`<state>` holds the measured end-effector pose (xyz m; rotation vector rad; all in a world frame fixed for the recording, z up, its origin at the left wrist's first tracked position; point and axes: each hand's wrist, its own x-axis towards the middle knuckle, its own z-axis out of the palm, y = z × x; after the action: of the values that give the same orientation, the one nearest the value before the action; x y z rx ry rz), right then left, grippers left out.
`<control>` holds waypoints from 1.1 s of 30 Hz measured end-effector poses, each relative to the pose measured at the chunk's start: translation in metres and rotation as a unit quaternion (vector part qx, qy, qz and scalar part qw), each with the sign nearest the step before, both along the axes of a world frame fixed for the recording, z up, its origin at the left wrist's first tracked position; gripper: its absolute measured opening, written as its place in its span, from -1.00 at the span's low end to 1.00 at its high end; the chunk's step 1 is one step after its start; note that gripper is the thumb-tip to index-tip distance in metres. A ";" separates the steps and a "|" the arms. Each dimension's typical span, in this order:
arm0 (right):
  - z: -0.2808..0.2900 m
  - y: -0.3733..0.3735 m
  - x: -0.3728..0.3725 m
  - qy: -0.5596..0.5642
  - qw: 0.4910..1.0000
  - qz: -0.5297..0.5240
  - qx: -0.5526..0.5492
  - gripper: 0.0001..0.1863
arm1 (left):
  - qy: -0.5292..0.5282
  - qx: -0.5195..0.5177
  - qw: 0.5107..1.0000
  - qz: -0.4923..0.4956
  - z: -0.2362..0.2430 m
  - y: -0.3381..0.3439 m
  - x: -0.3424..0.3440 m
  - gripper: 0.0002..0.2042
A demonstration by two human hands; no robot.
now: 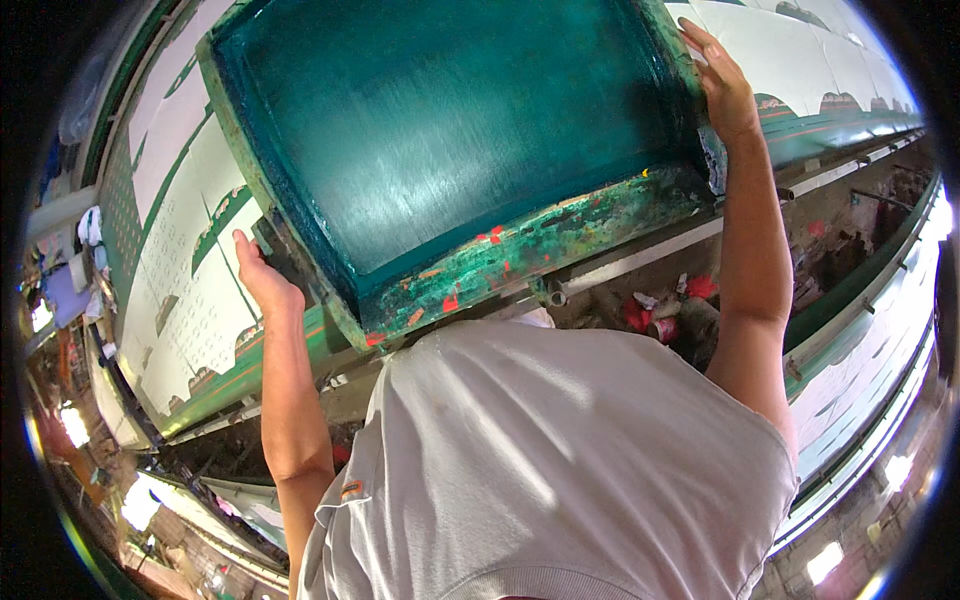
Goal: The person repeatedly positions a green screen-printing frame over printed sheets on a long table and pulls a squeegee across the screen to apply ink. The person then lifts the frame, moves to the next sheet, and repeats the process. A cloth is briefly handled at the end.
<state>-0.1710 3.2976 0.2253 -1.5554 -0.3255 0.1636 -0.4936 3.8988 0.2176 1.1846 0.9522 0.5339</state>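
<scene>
In front of my chest is a large screen printing frame, its teal mesh stretched inside a wooden border stained with green and red paint. The frame is tilted, with its near corner close to my shirt. At its left side my left hand is closed on the edge, one digit pointing up and the other fingers largely hidden. My right hand grips the far right side, fingers lying along the outer edge. White fabric printed with green and grey shapes lies beneath and on both sides.
A long table rail with metal fittings runs along the near edge. Below it, red scraps and containers lie in a dirty gap. Another table with printed fabric stands at right. Cluttered items fill the far left.
</scene>
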 end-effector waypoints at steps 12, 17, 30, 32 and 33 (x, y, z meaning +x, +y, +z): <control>0.042 0.114 -0.221 -0.328 0.824 0.275 -0.369 -0.51 | 0.051 0.031 0.998 0.014 -0.011 -0.006 0.012 -0.40; 0.048 0.129 -0.223 -0.364 0.802 0.234 -0.411 -0.54 | 0.099 0.104 0.990 -0.009 -0.025 -0.013 0.017 -0.38; 0.086 0.188 -0.238 -0.272 0.743 0.287 -0.540 -0.52 | 0.085 0.294 0.951 -0.045 -0.030 -0.011 0.013 -0.41; 0.080 0.186 -0.254 -0.291 0.749 0.276 -0.528 -0.46 | 0.073 0.290 0.953 -0.055 -0.028 -0.012 0.013 -0.41; 0.075 0.185 -0.261 -0.306 0.757 0.257 -0.517 -0.46 | 0.075 0.285 0.954 -0.059 -0.027 -0.013 0.012 -0.41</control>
<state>-0.4321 3.4828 0.3006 -2.5779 -1.3717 0.2868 -0.4816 3.8861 0.1905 1.8110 0.8726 0.6529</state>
